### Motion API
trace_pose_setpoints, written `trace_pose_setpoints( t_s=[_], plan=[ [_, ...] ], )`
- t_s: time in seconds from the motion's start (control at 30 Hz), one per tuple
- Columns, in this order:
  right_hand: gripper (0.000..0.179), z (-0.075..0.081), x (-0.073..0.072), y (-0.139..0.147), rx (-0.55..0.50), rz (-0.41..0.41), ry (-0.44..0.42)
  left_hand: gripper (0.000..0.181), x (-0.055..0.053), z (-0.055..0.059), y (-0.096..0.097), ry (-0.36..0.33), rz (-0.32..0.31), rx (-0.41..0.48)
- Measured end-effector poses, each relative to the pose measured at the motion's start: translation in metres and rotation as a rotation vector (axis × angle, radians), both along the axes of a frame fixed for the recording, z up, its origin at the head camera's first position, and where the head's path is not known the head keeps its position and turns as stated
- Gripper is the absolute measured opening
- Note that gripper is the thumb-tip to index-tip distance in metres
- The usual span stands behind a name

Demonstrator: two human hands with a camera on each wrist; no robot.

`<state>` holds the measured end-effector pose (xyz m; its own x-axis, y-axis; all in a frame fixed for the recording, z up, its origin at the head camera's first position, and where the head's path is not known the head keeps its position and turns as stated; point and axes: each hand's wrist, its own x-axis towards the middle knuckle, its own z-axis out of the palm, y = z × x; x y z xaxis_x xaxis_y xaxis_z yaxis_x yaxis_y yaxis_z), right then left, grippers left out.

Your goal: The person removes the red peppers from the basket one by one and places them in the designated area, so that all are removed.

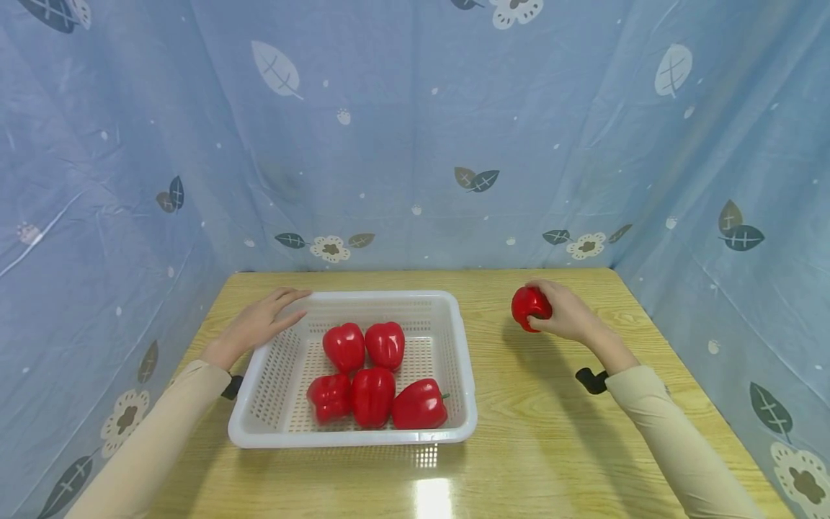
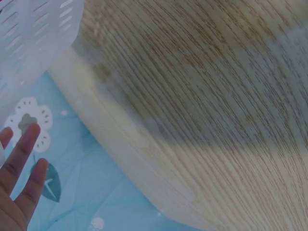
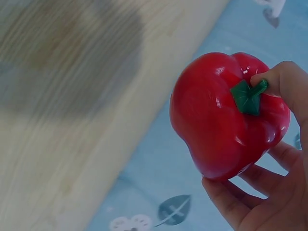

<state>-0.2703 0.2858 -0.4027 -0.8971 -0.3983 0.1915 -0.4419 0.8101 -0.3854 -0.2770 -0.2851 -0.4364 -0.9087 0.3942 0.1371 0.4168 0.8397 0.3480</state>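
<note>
While my left hand (image 1: 261, 322) spreads by the basket (image 1: 353, 439), my right hand (image 1: 566, 313) grips a pepper (image 3: 216, 120) above the table (image 1: 519, 461).

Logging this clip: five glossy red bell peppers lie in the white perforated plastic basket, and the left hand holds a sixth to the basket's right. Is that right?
One slip: the right hand holds the sixth glossy red bell pepper, as the head view shows. The rest stands: five red peppers lie in the white perforated plastic basket, the sixth to its right.
</note>
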Motion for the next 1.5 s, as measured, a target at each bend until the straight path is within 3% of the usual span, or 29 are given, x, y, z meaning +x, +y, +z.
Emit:
trace_pose_setpoints(
  t_s=[0.27,0.8,1.17,1.5],
  plan=[
    [0.060,-0.017,-0.003,0.025,0.028,-0.033,-0.010,0.052,0.001,0.000,0.001,-0.006,0.007,0.015],
    [0.058,-0.026,0.004,0.053,0.181,-0.090,-0.022,0.051,0.000,-0.002,-0.001,0.001,0.014,0.035],
    [0.057,-0.031,0.007,0.067,0.233,-0.058,0.048,0.051,0.000,-0.002,-0.001,-0.005,0.018,0.032],
    [0.060,-0.035,0.003,0.070,0.275,-0.092,-0.024,0.050,0.000,-0.001,0.000,-0.003,0.018,0.046]
  ],
)
